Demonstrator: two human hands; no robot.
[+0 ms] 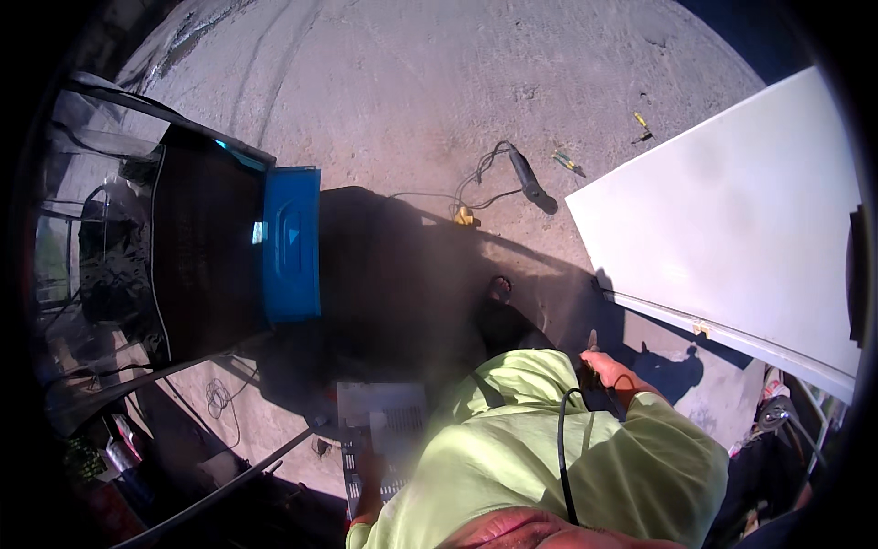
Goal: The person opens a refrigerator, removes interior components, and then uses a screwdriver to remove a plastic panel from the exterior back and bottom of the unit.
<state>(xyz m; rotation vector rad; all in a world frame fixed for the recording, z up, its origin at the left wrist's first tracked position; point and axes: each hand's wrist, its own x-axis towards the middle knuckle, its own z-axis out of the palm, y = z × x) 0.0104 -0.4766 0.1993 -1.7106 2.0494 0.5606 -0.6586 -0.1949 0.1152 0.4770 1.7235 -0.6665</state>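
Observation:
My right hand (611, 371) is closed at my right side, its fingers curled round something with a narrow, pale brown tip that sticks up; its kind cannot be made out. Low and to the left, in shade, my left hand (369, 471) rests at a pale metal casing (382, 403) with rows of vent slots; its fingers are too dim to read. A black cable (563, 448) hangs down over my green shirt.
A corded black power tool (526, 174) lies on the ground by a yellow plug (465, 217). Pliers (565, 161) and a yellow-handled tool (642, 123) lie beyond. A large white cabinet (722, 210) stands right; a blue-panelled vehicle (293, 284) stands left.

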